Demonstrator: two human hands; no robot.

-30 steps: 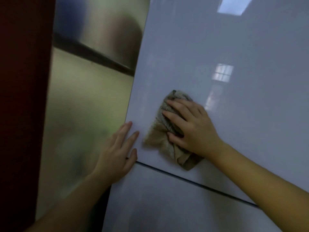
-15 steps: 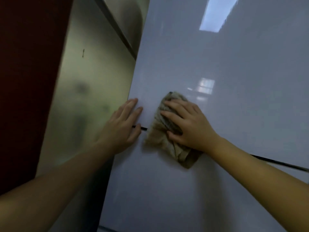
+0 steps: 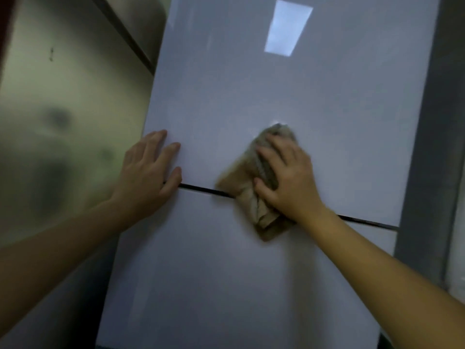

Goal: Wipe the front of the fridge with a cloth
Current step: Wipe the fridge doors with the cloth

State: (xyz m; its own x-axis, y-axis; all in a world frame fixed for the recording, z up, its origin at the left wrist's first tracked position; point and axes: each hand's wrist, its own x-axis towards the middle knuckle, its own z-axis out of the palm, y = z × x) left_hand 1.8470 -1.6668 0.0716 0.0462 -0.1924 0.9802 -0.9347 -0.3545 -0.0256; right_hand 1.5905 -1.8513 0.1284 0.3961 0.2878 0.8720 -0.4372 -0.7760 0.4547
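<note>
The fridge front (image 3: 276, 91) is a glossy pale grey panel, split by a dark horizontal gap (image 3: 201, 189) between the upper and lower doors. A crumpled beige-brown cloth (image 3: 247, 187) lies across that gap, near the middle of the door. My right hand (image 3: 286, 182) presses flat on the cloth with its fingers spread over it. My left hand (image 3: 148, 177) rests flat with straight fingers on the fridge's left edge, right at the gap, holding nothing.
A brushed metal surface (image 3: 63, 117) stands to the left of the fridge, with a dark seam (image 3: 128, 34) running diagonally near the top. A grey vertical strip (image 3: 437, 122) borders the fridge on the right. A ceiling light reflection (image 3: 288, 28) shows high on the door.
My right hand has slid the cloth to the right along the door gap, away from the left hand. The view has shifted, showing more of the lower door and the fridge's right edge.
</note>
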